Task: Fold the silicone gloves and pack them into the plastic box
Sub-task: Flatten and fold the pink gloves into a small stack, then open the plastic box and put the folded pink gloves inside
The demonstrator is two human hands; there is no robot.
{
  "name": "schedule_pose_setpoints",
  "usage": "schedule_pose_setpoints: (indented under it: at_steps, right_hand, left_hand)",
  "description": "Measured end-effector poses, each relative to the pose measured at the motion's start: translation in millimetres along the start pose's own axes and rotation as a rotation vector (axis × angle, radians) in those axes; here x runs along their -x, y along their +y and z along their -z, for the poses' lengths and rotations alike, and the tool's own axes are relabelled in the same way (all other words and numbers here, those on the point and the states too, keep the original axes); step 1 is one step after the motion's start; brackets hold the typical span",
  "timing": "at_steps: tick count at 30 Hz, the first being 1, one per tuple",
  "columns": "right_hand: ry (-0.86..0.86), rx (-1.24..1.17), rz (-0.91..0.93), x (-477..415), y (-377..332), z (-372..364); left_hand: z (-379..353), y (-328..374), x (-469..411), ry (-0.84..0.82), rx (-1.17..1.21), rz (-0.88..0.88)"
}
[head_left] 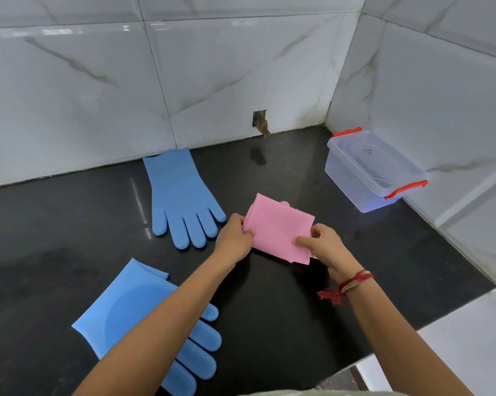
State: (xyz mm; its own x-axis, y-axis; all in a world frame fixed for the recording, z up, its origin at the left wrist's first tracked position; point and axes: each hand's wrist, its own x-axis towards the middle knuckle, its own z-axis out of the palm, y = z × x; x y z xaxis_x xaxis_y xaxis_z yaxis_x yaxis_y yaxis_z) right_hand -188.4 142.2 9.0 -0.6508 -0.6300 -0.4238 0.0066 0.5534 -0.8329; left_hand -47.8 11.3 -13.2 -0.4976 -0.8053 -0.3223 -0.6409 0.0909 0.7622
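Left hand (234,235) and right hand (321,243) each pinch 1 edge of the folded pink silicone glove (279,228) above the black table (298,304). The clear plastic box with red latches (373,168), lid on, stands at the far right corner. 2 blue silicone gloves (181,195) (132,307) lie flat, left.

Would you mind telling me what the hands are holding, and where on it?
Both hold the folded pink glove: left hand pinches its left edge, right hand its lower right edge.

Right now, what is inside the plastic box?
The plastic box looks empty: through its clear walls no glove shows inside. The folded pink glove is outside it, held by both hands.
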Motion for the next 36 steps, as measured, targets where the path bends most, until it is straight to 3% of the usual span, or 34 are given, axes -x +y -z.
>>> schedule_pose_setpoints:
  at_steps: [9, 16, 18, 21, 25, 28, 32, 36]
  right_hand:
    - [-0.061, 0.135, 0.02, 1, 1, 24]
    - [-0.098, 0.117, 0.013, 10, 10, 55]
    - [-0.008, 0.106, 0.096, 14, 12, 64]
    - [0.261, 0.184, 0.303, 12, 7, 91]
    - [0.619, 0.543, 0.579, -7, -8, 140]
    - [0.592, 0.9, 0.592, -26, -15, 172]
    - [0.474, 1.075, 0.607, -38, -17, 188]
    - [0.459, 1.105, 0.644, -39, -12, 195]
  left_hand:
    - [-5, 16, -30, 0.021, -0.017, -0.057]
    - [-7, 46, -58, -0.138, -0.141, -0.144]
    - [-5, 50, -64, -0.174, -0.183, -0.152]
    - [-3, 59, -69, -0.166, -0.299, -0.17]
    - [-11, 85, -61, 0.091, -0.537, -0.337]
    - [-33, 117, -52, 0.139, -0.55, -0.565]
    - [-69, 157, -50, -0.005, -0.693, -0.819]
    - [-94, 177, -58, -0.173, -0.873, -0.906]
